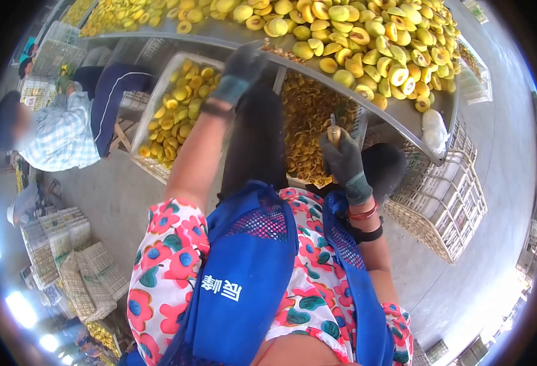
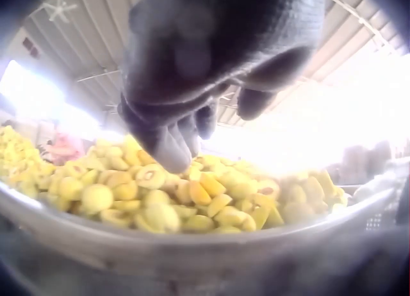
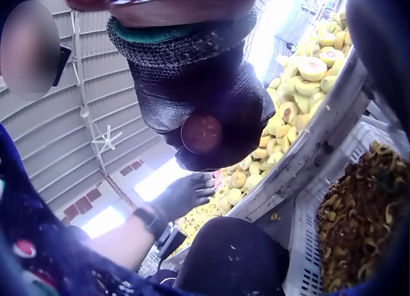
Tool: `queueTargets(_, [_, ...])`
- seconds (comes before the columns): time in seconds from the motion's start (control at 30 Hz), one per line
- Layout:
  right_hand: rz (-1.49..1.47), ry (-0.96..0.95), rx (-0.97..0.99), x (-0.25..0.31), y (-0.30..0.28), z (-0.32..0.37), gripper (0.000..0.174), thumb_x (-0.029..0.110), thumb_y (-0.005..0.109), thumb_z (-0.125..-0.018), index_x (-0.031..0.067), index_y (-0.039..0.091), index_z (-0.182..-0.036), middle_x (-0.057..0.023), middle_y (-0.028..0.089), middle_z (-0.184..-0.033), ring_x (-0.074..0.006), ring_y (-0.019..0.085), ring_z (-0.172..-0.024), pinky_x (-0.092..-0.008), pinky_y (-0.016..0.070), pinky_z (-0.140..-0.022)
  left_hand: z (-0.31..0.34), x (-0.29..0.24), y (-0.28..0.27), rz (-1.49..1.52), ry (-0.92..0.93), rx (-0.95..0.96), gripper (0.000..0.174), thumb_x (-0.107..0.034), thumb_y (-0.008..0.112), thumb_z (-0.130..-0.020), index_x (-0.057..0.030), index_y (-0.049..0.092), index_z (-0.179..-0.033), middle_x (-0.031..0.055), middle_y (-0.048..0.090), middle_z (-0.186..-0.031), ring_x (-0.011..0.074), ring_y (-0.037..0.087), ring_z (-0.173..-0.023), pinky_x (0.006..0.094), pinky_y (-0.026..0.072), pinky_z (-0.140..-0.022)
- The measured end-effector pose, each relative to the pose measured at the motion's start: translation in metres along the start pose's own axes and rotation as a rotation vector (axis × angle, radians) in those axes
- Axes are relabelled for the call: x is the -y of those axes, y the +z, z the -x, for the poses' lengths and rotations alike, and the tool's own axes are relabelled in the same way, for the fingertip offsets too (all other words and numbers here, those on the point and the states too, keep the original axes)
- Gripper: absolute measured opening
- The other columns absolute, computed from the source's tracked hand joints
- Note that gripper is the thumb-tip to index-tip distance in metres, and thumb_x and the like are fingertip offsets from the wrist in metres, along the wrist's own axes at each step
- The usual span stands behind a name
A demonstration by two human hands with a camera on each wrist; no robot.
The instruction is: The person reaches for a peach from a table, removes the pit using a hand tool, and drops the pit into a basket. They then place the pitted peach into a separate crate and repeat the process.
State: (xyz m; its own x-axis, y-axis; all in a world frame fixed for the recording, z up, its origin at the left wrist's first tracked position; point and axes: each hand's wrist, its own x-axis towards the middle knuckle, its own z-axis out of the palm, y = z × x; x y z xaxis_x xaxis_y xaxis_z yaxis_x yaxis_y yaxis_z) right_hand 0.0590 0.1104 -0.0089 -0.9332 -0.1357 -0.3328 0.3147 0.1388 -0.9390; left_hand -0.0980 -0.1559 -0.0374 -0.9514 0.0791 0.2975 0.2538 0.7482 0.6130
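Note:
My left hand [image 1: 244, 70], in a dark glove, is at the metal table's front edge, close to a heap of halved yellow-green stone fruit [image 1: 366, 36]. Its fingers [image 2: 173, 148] hang loosely over the fruit in the left wrist view, with nothing seen in them. My gloved right hand [image 1: 343, 160] is lower, above my lap, gripping a small tool by its wooden handle [image 1: 334, 135]; a short metal blade [image 1: 332, 120] points away from me. In the right wrist view the handle's round butt [image 3: 202, 134] sticks out of the fist.
The metal table's rim [image 1: 396, 131] runs across in front. Under it stands a crate of brownish fruit scraps [image 1: 308, 116]. Left of my knee is a white crate [image 1: 139, 137] of halved fruit. A wicker basket [image 1: 439, 201] stands right, beneath a white bag [image 1: 434, 131]. Another person [image 1: 61, 131] sits left.

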Motion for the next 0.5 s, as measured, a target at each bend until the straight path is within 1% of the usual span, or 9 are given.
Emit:
queueTargets(0.1, [0.004, 0.004, 0.002, 0.001, -0.005, 0.004, 0.017, 0.02, 0.06, -0.09, 0.0043, 0.053, -0.092, 0.0013, 0.051, -0.064, -0.0047, 0.047, -0.053, -0.0235, 0.039, -0.046, -0.064, -0.006, 0.068, -0.144, 0.13, 0.136, 0.051, -0.038, 0.06, -0.086, -0.0078, 0.052, -0.126, 0.0186, 0.057, -0.122, 0.0334, 0.054, -0.114, 0.0404, 0.0425, -0.096])
queueTargets(0.13, [0.007, -0.009, 0.001, -0.001, -0.008, 0.003, 0.017, 0.019, 0.061, -0.09, 0.004, 0.053, -0.092, 0.0007, 0.052, -0.065, -0.0051, 0.047, -0.054, -0.0239, 0.0393, -0.047, -0.08, -0.008, 0.087, -0.189, 0.139, 0.191, 0.051, -0.035, 0.059, -0.085, -0.0091, 0.05, -0.128, 0.0186, 0.056, -0.124, 0.0337, 0.053, -0.115, 0.0407, 0.0422, -0.097])
queueTargets(0.17, [0.088, -0.146, -0.045, -0.021, -0.011, -0.002, 0.018, 0.018, 0.062, -0.089, 0.0026, 0.053, -0.091, -0.0019, 0.052, -0.066, -0.0073, 0.049, -0.058, -0.0262, 0.0407, -0.051, -0.093, -0.009, 0.105, -0.234, 0.148, 0.246, 0.051, -0.033, 0.059, -0.085, -0.0103, 0.049, -0.129, 0.0186, 0.054, -0.126, 0.0341, 0.052, -0.116, 0.0409, 0.0419, -0.097])
queueTargets(0.2, [0.081, -0.129, -0.047, -0.02, -0.014, -0.002, 0.018, 0.018, 0.062, -0.088, 0.0024, 0.053, -0.09, -0.0027, 0.052, -0.066, -0.0079, 0.049, -0.059, -0.0271, 0.0411, -0.052, -0.101, -0.014, 0.117, -0.28, 0.156, 0.303, 0.052, -0.031, 0.059, -0.085, -0.0116, 0.047, -0.131, 0.0186, 0.053, -0.128, 0.0344, 0.051, -0.117, 0.0412, 0.0417, -0.098])
queueTargets(0.23, [0.075, -0.11, -0.05, -0.017, -0.014, 0.0, 0.018, 0.017, 0.063, -0.088, 0.0021, 0.053, -0.09, -0.0035, 0.053, -0.066, -0.0086, 0.049, -0.059, -0.0279, 0.0415, -0.053, -0.108, -0.017, 0.126, -0.32, 0.141, 0.385, 0.054, -0.021, 0.055, -0.083, -0.0159, 0.042, -0.135, 0.0169, 0.045, -0.137, 0.0344, 0.049, -0.12, 0.0427, 0.0405, -0.099])
queueTargets(0.33, [0.118, -0.105, -0.066, -0.017, -0.022, 0.002, 0.018, 0.017, 0.063, -0.086, 0.0022, 0.053, -0.088, -0.0078, 0.055, -0.066, -0.0114, 0.052, -0.059, -0.0301, 0.043, -0.054, -0.126, 0.006, 0.168, -0.482, 0.219, 0.452, 0.056, -0.017, 0.053, -0.083, -0.0178, 0.039, -0.137, 0.0151, 0.04, -0.141, 0.0334, 0.048, -0.122, 0.0443, 0.0398, -0.1])
queueTargets(0.4, [0.133, -0.012, -0.089, -0.017, -0.023, 0.002, 0.019, 0.018, 0.064, -0.085, 0.002, 0.052, -0.088, -0.0105, 0.056, -0.065, -0.0139, 0.054, -0.058, -0.0315, 0.0438, -0.054, -0.121, -0.017, 0.151, -0.639, 0.186, 0.514, 0.057, -0.02, 0.055, -0.084, -0.0183, 0.037, -0.138, 0.0137, 0.036, -0.144, 0.0325, 0.047, -0.123, 0.045, 0.0411, -0.098])
queueTargets(0.47, [0.133, -0.072, -0.101, -0.024, -0.023, -0.001, 0.021, 0.018, 0.064, -0.085, 0.0016, 0.052, -0.088, -0.0125, 0.056, -0.066, -0.0178, 0.056, -0.059, -0.0334, 0.0445, -0.055, -0.124, -0.024, 0.142, -0.666, 0.162, 0.576, 0.056, -0.022, 0.056, -0.084, -0.0184, 0.037, -0.137, 0.014, 0.036, -0.144, 0.0328, 0.049, -0.121, 0.0452, 0.0423, -0.097])
queueTargets(0.5, [0.135, -0.104, -0.105, -0.026, -0.024, -0.002, 0.021, 0.019, 0.064, -0.085, 0.0014, 0.052, -0.089, -0.0136, 0.056, -0.066, -0.0197, 0.057, -0.059, -0.0344, 0.0449, -0.056, -0.123, -0.029, 0.136, -0.655, 0.191, 0.587, 0.051, -0.031, 0.057, -0.087, -0.0139, 0.041, -0.132, 0.0165, 0.044, -0.137, 0.0339, 0.053, -0.115, 0.045, 0.0442, -0.093])
